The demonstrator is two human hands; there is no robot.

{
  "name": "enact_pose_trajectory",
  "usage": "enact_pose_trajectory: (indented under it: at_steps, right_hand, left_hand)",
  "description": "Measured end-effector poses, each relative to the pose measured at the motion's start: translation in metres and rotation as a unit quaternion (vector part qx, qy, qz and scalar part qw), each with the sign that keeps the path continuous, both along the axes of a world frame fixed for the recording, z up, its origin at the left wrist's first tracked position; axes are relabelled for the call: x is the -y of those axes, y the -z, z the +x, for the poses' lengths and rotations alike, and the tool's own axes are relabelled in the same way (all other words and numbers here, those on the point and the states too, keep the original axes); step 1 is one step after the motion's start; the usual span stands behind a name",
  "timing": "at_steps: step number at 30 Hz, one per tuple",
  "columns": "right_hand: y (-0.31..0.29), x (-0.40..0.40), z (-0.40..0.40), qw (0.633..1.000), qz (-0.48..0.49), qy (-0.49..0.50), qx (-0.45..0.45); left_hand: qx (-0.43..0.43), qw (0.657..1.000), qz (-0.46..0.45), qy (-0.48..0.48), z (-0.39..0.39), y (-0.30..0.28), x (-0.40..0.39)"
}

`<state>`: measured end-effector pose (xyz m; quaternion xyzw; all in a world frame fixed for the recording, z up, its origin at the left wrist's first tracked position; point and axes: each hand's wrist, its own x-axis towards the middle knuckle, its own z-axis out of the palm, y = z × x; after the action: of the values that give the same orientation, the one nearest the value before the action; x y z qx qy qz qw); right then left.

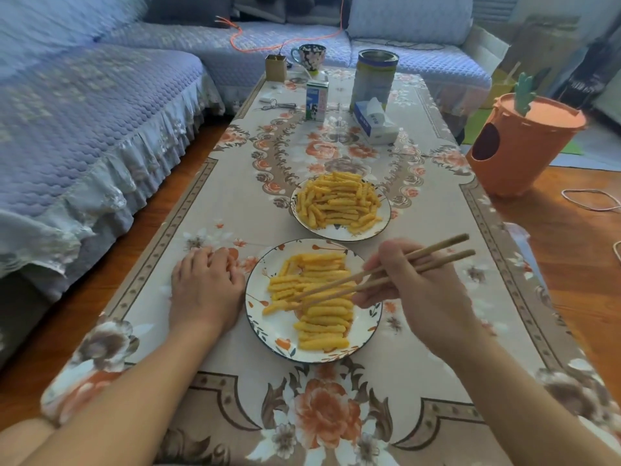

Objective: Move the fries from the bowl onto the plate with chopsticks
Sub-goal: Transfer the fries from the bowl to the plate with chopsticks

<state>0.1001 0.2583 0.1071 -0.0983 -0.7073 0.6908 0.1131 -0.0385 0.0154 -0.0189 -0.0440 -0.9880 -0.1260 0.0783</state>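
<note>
The right hand (413, 284) pinches wooden chopsticks (379, 274), tips over fries (316, 297) on the near plate (265, 327). The left hand (205, 287) rests loosely curled on the worktop (208, 203) beside it. Behind, a bowl (383, 227) holds more fries.

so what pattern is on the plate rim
Orange flowers on white, dark edge, on the plate; head view.

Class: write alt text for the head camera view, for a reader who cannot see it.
A right hand holds chopsticks with tips over fries lined up on a plate. Behind it a bowl holds a heap of fries; the left hand rests flat on the table.
</note>
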Motion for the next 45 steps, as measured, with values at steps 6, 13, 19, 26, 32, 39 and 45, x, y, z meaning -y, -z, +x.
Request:
enact_pose_trajectory:
  at_steps: [6, 13, 19, 26, 32, 39, 45]
  right_hand:
    - [0.012, 0.015, 0.003, 0.995, 0.081, -0.060, 0.002]
    - [-0.001, -0.001, 0.002, 0.995, 0.096, -0.017, -0.036]
    - [0.001, -0.012, -0.010, 0.995, 0.037, 0.058, -0.072]
    - [0.012, -0.029, -0.074, 0.981, 0.057, 0.160, -0.090]
    - [0.029, -0.021, -0.113, 0.979, 0.116, 0.148, -0.084]
    - [0.013, -0.029, -0.096, 0.984, 0.050, 0.160, -0.065]
    - [-0.026, -0.012, -0.028, 0.998, 0.049, -0.029, -0.011]
  left_hand:
    - [0.002, 1.000, 0.003, 0.001, 0.000, -0.001, 0.000]
    - [0.003, 1.000, 0.003, 0.006, -0.001, 0.002, 0.002]
    - [0.003, 1.000, 0.000, 0.005, -0.001, 0.004, 0.002]
    - [0.002, 1.000, -0.007, 0.010, -0.002, 0.005, 0.002]
    - [0.007, 1.000, -0.008, 0.008, -0.003, 0.006, 0.004]
    - [0.003, 1.000, -0.005, 0.009, -0.004, 0.004, 0.003]
    - [-0.002, 1.000, 0.004, 0.008, -0.003, 0.004, 0.002]
